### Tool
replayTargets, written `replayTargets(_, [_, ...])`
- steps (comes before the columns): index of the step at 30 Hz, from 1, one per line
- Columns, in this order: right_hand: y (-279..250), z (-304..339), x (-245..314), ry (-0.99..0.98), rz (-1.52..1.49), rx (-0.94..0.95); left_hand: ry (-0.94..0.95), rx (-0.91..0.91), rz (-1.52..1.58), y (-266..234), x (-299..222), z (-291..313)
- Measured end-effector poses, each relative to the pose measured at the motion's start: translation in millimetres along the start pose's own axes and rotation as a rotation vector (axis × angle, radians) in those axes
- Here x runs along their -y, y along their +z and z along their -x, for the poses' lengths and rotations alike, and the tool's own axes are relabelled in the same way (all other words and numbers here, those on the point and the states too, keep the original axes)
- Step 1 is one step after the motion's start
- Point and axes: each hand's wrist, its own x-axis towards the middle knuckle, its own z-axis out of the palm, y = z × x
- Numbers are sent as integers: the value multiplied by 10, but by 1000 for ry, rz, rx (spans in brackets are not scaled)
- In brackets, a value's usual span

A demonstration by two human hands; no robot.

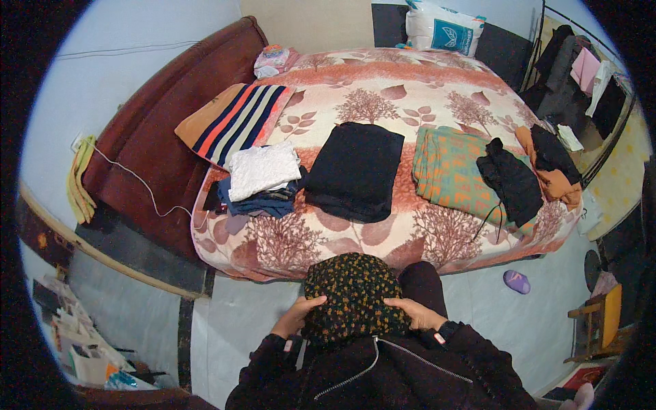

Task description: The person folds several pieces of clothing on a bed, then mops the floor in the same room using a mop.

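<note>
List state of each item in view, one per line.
Left hand: gripping spotted cloth.
Right hand: gripping spotted cloth.
Spotted cloth: held in both hands, off the bed.
Black garment: folded flat on the bed.
White top: folded, on a dark stack.
Striped cloth: folded.
Green blanket: folded.
Black clothes: crumpled on the green blanket.
</note>
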Motion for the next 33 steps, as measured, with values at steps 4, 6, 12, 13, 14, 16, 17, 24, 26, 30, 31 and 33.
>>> replayTargets(4, [148, 187, 479, 314, -518, -174, 34, 110, 190, 26, -255, 73])
replayTargets(6, [168, 160, 853, 351, -466, -262, 19, 48, 211, 16, -433, -61])
replayTargets(12, [74, -42, 1957, 91, -451, -363, 237, 62, 250, 166, -1463, -455])
replayTargets(13, [24, -98, 2141, -4, -482, -348, 326, 102, 216, 212, -1717, -474])
replayTargets(14, [-28, -133, 2318, -79, -464, -352, 368, 74, 152, 263, -2020, -527])
replayTargets(16, [-177, -272, 2650, -198, -433, -399, 499, 98, 79, 365, -2596, -633])
replayTargets(17, [-265, -371, 2790, -297, -424, -392, 591, 148, 58, 397, -2868, -691])
replayTargets(24, [-1347, -1700, 2707, -411, -558, -478, 1061, -835, -804, 118, -3809, -1848])
replayTargets(26, [-1758, -2043, 2327, -293, -466, -659, 917, -718, -792, 69, -3507, -2166])
replayTargets(30, [-2246, -2106, 1310, -32, -71, -859, 834, -427, -1218, 420, -2675, -2552])
replayTargets(31, [-2302, -2050, 1113, 9, -47, -854, 830, -360, -1306, 512, -2567, -2610])
replayTargets(33, [-2370, -1891, 844, -40, -67, -883, 867, -323, -1473, 660, -2457, -2736])
